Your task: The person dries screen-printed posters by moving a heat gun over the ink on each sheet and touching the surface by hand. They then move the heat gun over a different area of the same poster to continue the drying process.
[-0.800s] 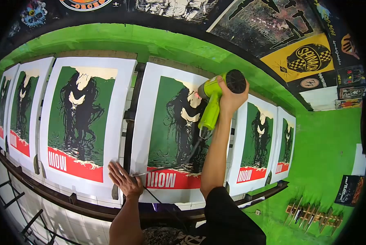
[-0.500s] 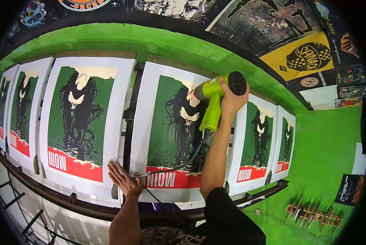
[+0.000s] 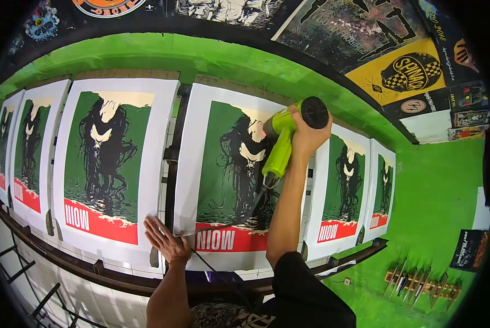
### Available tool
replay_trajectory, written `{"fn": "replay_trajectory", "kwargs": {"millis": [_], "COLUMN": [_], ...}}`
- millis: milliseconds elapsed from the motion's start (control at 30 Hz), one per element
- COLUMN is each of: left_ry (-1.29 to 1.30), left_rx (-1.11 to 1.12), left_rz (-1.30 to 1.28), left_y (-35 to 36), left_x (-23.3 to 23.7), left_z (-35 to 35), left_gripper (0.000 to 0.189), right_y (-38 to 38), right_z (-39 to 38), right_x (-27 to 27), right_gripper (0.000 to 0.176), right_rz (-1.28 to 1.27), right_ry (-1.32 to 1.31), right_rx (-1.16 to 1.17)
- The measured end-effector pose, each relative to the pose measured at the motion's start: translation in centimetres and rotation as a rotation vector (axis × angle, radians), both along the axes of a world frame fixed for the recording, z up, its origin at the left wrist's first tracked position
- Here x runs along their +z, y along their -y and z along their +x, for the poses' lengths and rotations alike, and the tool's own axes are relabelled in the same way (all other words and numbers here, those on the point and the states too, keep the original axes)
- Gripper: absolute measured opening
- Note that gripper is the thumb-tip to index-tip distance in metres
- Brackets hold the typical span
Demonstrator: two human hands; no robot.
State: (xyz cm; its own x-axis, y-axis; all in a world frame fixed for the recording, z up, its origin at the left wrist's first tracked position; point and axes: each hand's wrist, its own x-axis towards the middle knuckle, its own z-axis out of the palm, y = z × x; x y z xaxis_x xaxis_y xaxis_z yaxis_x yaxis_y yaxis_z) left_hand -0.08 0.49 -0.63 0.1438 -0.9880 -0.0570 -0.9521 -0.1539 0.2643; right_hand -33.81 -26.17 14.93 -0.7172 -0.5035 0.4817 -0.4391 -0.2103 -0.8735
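My right hand is wrapped around the rear body of a lime-green heat gun. Its nozzle, with a reddish glow, points left over the upper part of a printed poster, which has a dark long-haired figure on green above a red band. Whether the nozzle touches the surface cannot be seen. From the handle a cord runs down and left across the red band, passing by my left thumb. My left hand lies open, fingers stretched, on the lower right corner of the neighbouring print.
More matching prints stand in a row to both sides on boards. A dark metal rail runs along their near edge. Posters cover the upper wall, and a rack of tools hangs on the green wall at lower right.
The heat gun has tilted slightly, its handle end swinging left and its nozzle shifting a little right. The cord has shifted with it. My left hand keeps its place.
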Motion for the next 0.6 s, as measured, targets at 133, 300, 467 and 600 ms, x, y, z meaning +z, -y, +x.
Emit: {"fn": "replay_trajectory", "kwargs": {"millis": [133, 300, 467, 600], "left_ry": [-0.022, -0.046, -0.033, -0.060], "left_rx": [0.022, 0.042, 0.033, 0.023], "left_rz": [0.082, 0.091, 0.088, 0.075], "left_y": [0.5, 0.7, 0.5, 0.5], "left_x": [1.0, 1.0, 0.8, 1.0], "left_z": [0.0, -0.3, -0.3, -0.3], "left_gripper": [0.095, 0.109, 0.108, 0.106], "right_y": [0.7, 1.5, 1.6, 1.8], "right_z": [-0.6, -1.3, -0.9, -0.8], "right_x": [-0.7, -1.2, -0.6, -0.1], "right_gripper": [0.059, 0.058, 0.059, 0.059], "right_rz": [0.008, 0.043, 0.030, -0.025], "right_ry": [-0.002, -0.075, -0.026, 0.139], "right_rx": [0.020, -0.050, -0.055, 0.026]}}
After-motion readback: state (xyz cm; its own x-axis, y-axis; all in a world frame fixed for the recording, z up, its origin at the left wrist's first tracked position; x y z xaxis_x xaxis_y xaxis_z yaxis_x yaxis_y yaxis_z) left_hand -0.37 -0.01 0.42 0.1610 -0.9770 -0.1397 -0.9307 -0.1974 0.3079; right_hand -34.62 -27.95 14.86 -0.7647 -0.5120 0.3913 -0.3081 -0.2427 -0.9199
